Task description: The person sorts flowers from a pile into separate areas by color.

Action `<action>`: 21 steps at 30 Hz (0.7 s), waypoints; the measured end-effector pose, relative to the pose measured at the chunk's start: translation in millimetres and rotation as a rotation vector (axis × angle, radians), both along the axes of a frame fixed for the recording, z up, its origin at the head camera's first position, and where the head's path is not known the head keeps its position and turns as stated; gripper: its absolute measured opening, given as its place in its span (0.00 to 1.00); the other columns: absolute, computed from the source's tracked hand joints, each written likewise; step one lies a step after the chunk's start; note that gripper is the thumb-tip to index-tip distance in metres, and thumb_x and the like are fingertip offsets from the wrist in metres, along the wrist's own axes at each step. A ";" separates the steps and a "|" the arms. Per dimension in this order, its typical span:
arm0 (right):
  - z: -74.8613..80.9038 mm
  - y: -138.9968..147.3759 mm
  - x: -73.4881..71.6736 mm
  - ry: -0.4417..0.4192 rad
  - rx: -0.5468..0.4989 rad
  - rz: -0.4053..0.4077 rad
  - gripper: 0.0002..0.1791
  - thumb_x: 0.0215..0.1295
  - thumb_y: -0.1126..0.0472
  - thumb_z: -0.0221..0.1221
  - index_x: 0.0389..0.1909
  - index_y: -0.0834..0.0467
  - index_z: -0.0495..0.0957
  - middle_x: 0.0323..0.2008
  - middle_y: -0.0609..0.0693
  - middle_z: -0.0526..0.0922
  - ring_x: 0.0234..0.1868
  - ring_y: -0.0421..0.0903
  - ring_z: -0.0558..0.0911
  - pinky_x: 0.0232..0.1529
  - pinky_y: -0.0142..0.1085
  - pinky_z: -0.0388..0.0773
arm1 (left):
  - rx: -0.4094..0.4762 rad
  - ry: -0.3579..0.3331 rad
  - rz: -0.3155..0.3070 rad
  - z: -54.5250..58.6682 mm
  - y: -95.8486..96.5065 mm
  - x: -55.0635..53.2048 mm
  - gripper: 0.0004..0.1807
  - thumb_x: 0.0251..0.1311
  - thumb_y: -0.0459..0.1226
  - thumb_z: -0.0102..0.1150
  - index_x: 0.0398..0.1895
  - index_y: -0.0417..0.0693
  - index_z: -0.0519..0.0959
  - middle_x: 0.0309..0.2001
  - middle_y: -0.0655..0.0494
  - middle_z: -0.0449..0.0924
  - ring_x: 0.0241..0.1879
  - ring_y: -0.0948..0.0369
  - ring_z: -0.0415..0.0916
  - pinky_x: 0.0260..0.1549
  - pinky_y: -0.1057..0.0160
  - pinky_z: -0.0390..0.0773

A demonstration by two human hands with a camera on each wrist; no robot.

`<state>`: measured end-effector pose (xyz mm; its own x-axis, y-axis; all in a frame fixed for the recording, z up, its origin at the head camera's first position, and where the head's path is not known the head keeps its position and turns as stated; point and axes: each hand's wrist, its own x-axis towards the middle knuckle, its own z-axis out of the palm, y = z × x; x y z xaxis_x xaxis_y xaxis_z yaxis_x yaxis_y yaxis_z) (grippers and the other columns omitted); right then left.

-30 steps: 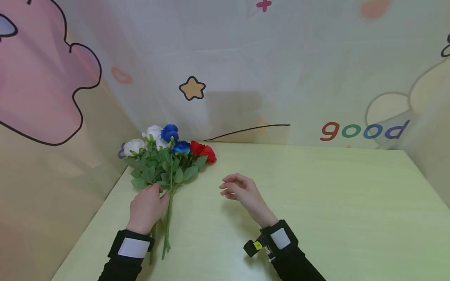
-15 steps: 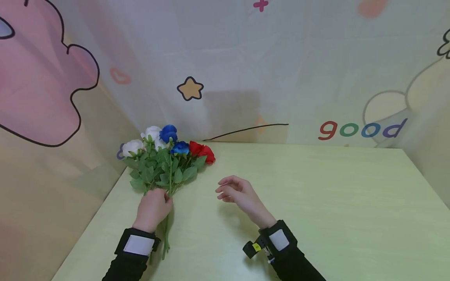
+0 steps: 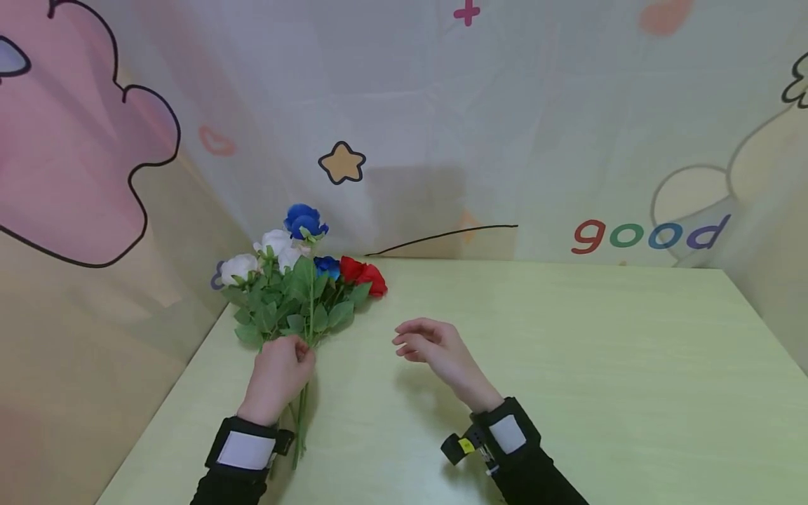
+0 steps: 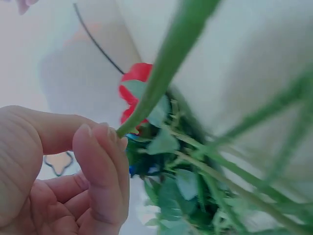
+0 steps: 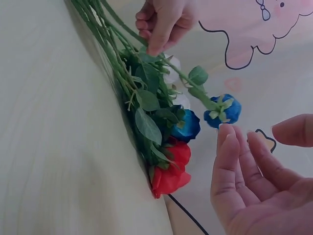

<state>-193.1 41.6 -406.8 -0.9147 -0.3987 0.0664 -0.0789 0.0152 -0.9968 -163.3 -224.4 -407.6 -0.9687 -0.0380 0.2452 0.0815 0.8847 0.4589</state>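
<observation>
My left hand (image 3: 278, 375) pinches the green stem of a blue rose (image 3: 304, 221) between thumb and fingertips. In the right wrist view that blue rose (image 5: 223, 110) is raised off the other flowers. Beneath it lies a bunch of artificial roses: white roses (image 3: 240, 268), a second blue rose (image 5: 186, 125) and red roses (image 5: 171, 169), with green leaves (image 3: 341, 312) and bare stems toward the front edge. To the right of the bunch, my right hand (image 3: 432, 351) hovers above the table, fingers loosely bent, holding nothing.
The pale table (image 3: 568, 365) meets a printed cloth backdrop (image 3: 416, 105) at the back. On the left the bunch lies near the table's side edge. Each wrist carries a black band with a camera (image 3: 456, 447).
My left hand has gone from reaching into the stems to pinching one. The blue rose on it has risen above the white roses. My right hand has barely moved.
</observation>
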 end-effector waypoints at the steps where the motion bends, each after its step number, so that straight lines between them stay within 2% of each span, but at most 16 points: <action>1: 0.9 2.0 0.2 0.009 0.005 -0.004 0.14 0.69 0.61 0.53 0.50 0.65 0.75 0.45 0.61 0.81 0.43 0.53 0.82 0.47 0.40 0.79 | 0.006 0.015 -0.002 1.7 2.4 0.1 0.06 0.55 0.31 0.57 0.24 0.38 0.78 0.19 0.52 0.75 0.17 0.60 0.68 0.16 0.62 0.70; 6: 4.1 17.1 1.2 0.044 0.036 -0.037 0.13 0.69 0.62 0.53 0.49 0.64 0.76 0.44 0.60 0.82 0.42 0.54 0.82 0.46 0.40 0.80 | 0.040 0.060 -0.024 12.1 21.7 -2.1 0.06 0.56 0.33 0.58 0.27 0.38 0.80 0.21 0.53 0.76 0.17 0.61 0.70 0.17 0.61 0.71; 9: 4.5 32.0 0.5 0.068 0.068 -0.057 0.12 0.69 0.62 0.53 0.49 0.63 0.76 0.44 0.61 0.81 0.41 0.53 0.82 0.45 0.39 0.80 | 0.080 0.072 -0.054 17.0 41.5 -7.4 0.05 0.56 0.33 0.59 0.27 0.39 0.80 0.21 0.54 0.76 0.19 0.62 0.70 0.19 0.62 0.72; 16: 3.3 68.9 0.1 0.107 0.137 -0.122 0.13 0.69 0.62 0.53 0.49 0.64 0.76 0.43 0.60 0.82 0.41 0.53 0.82 0.44 0.37 0.80 | 0.182 0.105 -0.188 22.8 97.8 -19.6 0.05 0.57 0.34 0.60 0.29 0.39 0.81 0.21 0.56 0.77 0.19 0.63 0.71 0.20 0.64 0.73; 21: 1.5 96.4 -0.7 0.129 0.173 -0.166 0.15 0.69 0.60 0.54 0.50 0.65 0.75 0.43 0.61 0.81 0.42 0.57 0.82 0.43 0.35 0.80 | 0.254 0.065 -0.265 26.4 139.0 -24.1 0.06 0.58 0.34 0.59 0.31 0.40 0.81 0.22 0.56 0.77 0.22 0.63 0.72 0.22 0.65 0.73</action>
<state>-193.7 138.1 -405.3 -0.9569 -0.2594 0.1301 -0.1869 0.2077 -0.9602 -187.3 -85.4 -381.2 -0.9359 0.1449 0.3212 0.3287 0.6876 0.6474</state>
